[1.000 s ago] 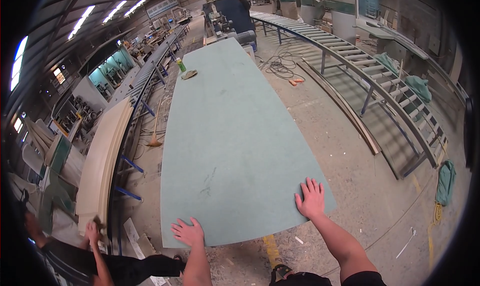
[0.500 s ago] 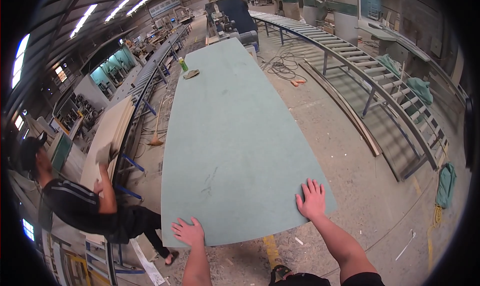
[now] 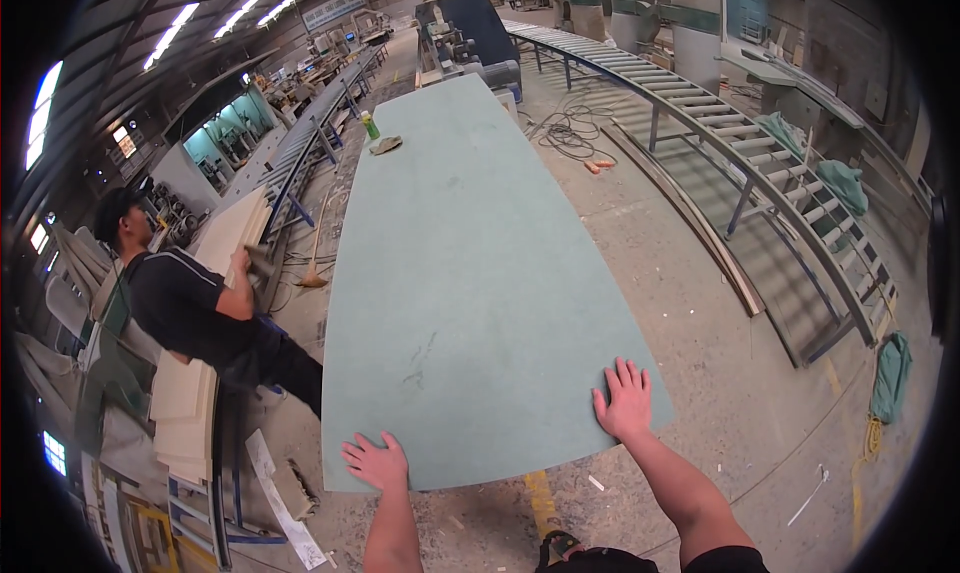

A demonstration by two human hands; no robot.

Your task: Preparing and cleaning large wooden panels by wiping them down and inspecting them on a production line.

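A large pale green board (image 3: pixel 480 273) stretches away in front of me, with faint dark scuffs on its near half. My left hand (image 3: pixel 377 461) lies flat on its near left corner, fingers spread. Near the right corner, my right hand (image 3: pixel 627 401) rests palm down, its fingers stretched out. Neither hand grips anything. On the far left edge of the board stand a small green bottle (image 3: pixel 370 126) and, beside it, a crumpled brownish cloth (image 3: pixel 385 146).
At left, a co-worker (image 3: pixel 185 303) in black stands beside stacked pale boards (image 3: pixel 185 413) on a roller conveyor. Another roller conveyor (image 3: pixel 735 138) curves along the right. Cables (image 3: pixel 570 131) and long strips (image 3: pixel 690 223) lie on the floor. A machine (image 3: pixel 465 38) stands beyond the board.
The co-worker has moved forward and stands more upright, an arm now reaching over the stacked boards. My hands and the green board stay in place.
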